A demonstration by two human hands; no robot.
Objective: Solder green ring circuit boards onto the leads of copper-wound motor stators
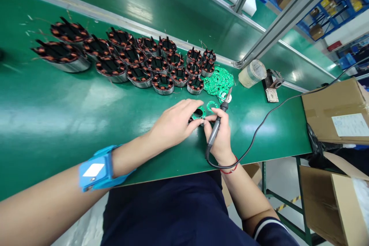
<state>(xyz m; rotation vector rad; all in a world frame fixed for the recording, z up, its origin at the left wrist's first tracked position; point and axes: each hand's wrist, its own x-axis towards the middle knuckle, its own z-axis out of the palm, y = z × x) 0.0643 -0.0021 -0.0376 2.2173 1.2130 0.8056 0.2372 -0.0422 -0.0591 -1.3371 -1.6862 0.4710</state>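
Right hand [220,132] is pinching a soldering iron [218,123] pen-style, tip pointing away. Left hand [175,123], fingers pressed together, is holding down a green ring board [199,113] on a motor coil just beside the iron. Board looks thin, light and brittle; best held by its rim. Beyond the hands, more coils [161,65] and a board pile [219,78] are sitting on the green bench [72,111].

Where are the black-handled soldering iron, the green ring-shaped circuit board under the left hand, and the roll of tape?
soldering iron [216,126], head view, handle.
green ring board [198,113], head view, rim.
tape roll [253,73], head view, side.
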